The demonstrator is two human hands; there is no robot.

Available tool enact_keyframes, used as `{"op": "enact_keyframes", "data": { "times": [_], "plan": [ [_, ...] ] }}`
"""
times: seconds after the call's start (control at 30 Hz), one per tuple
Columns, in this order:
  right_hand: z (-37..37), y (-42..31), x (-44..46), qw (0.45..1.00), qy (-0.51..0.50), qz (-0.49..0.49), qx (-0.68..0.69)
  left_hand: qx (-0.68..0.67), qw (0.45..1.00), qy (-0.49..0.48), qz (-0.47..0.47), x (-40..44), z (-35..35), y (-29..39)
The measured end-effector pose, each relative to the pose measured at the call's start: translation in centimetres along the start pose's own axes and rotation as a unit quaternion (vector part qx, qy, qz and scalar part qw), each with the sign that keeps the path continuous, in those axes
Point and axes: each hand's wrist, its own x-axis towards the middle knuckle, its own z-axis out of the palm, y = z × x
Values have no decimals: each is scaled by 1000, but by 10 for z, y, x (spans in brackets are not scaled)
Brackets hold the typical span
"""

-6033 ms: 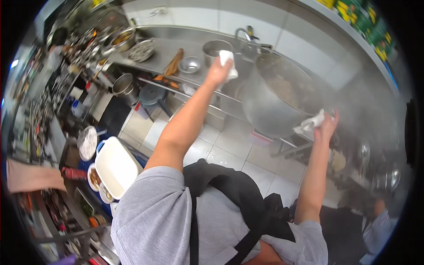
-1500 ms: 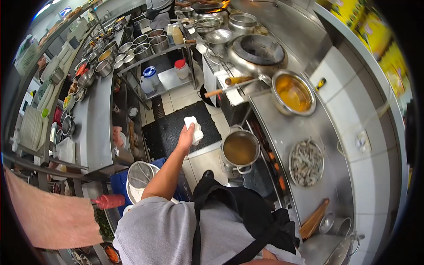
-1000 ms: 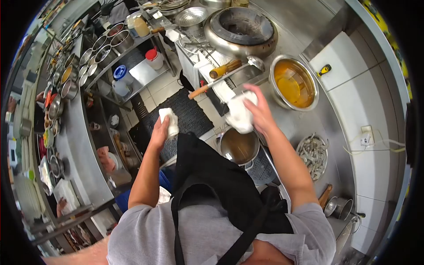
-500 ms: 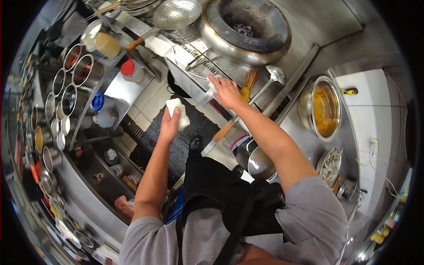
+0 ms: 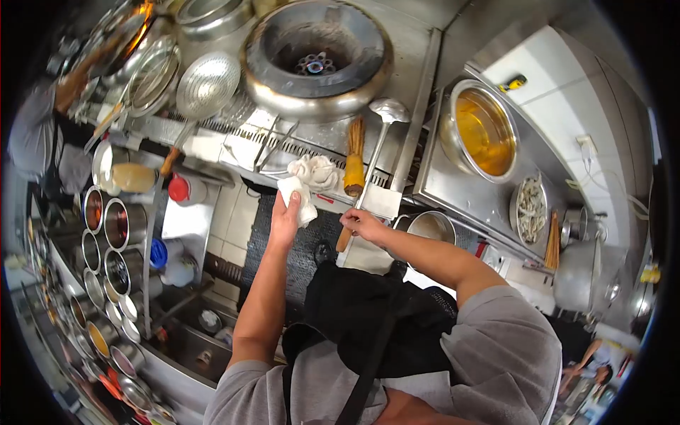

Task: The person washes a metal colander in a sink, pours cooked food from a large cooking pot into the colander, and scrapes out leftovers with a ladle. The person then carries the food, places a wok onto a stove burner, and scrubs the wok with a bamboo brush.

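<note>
Steel bowl (image 5: 449,134) held amber liquid (image 5: 485,138) near worktop (image 5: 457,185) left edge; left hand (image 5: 285,218) fingers pinched folded white cloth (image 5: 297,201), right hand (image 5: 364,225) fingers curled around ladle handle (image 5: 344,241).

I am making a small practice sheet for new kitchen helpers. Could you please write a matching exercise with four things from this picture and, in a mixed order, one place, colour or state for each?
Things
1. folded cloth
2. ladle
3. brush
4. bowl

Places, colours, states
A. yellow at its near end
B. holds orange-yellow liquid
C. in the left hand
D. has its wooden handle at the right hand

Right pairs: 1-C, 2-D, 3-A, 4-B
</note>
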Motion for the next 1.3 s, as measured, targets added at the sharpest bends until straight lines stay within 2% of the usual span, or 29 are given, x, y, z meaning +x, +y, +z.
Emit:
{"op": "enact_keyframes", "data": {
  "times": [0.07,0.13,0.17,0.2,0.23,0.27,0.3,0.33,0.37,0.4,0.47,0.5,0.53,0.57,0.6,0.63,0.67,0.7,0.77,0.8,0.87,0.9,0.93,1.0,1.03,1.07,1.13,1.23,1.3],
  "plan": [
    [1,-32,-32,1000,17,4,19,8,1000,-19,10,-2,10,14],
    [-8,-68,-76,987,147,47,35,19,1000,2,17,0,14,18],
    [-23,-89,-99,985,171,20,2,6,1000,13,26,0,16,16],
    [-41,-84,-108,979,195,-30,-54,-1,1000,18,-5,-3,19,24],
    [-53,-99,-138,977,187,-30,-93,6,998,41,51,-6,26,23],
    [-63,-85,-151,961,210,-95,-152,69,993,47,80,-13,34,32],
    [-73,-71,-165,934,238,-157,-214,92,993,35,58,-3,30,30],
    [-86,-29,-166,868,283,-267,-309,29,999,33,22,-9,50,51],
    [-101,-44,-214,895,241,-238,-289,-1,997,69,-14,-15,68,67],
    [-114,-63,-272,921,191,-214,-264,-87,995,8,39,-41,99,87],
    [-134,-44,-343,914,195,-204,-292,-66,991,-94,70,-80,135,126],
    [-140,-31,-392,903,237,-227,-278,-62,965,-224,121,-95,157,136],
    [-148,-10,-431,901,245,-199,-297,-59,922,-342,171,-111,179,145],
    [-155,16,-469,900,248,-171,-316,-25,900,-373,226,-140,221,155],
    [-158,48,-509,873,309,-213,-313,-20,876,-425,225,-160,253,159],
    [-160,70,-556,896,311,-98,-302,-18,875,-426,229,-186,288,155],
    [-162,118,-594,894,345,-107,-264,-17,875,-426,231,-213,326,146],
    [-159,152,-635,900,358,-77,-238,4,860,-470,199,-232,362,134],
    [-138,203,-714,901,404,7,-160,40,852,-517,70,-255,414,99],
    [-125,234,-746,892,436,14,-116,79,837,-542,17,-280,449,87],
    [-91,273,-797,865,493,93,-11,138,793,-586,89,-329,533,60],
    [-73,315,-808,846,523,98,31,104,759,-641,47,-346,569,47],
    [-56,330,-817,807,580,86,68,138,708,-692,31,-346,597,34],
    [-46,320,-838,735,576,131,334,152,722,-675,16,-373,638,11],
    [-42,341,-839,701,589,87,392,168,708,-686,2,-374,658,-2],
    [-44,360,-845,699,587,91,398,185,692,-697,-9,-367,677,-18],
    [-64,386,-858,637,616,34,462,210,727,-653,-30,-355,701,-54],
    [-107,439,-882,592,629,-8,504,273,718,-637,-66,-329,727,-108],
    [-143,467,-898,561,630,-37,536,425,671,-607,-21,-310,736,-140]
  ]
}}
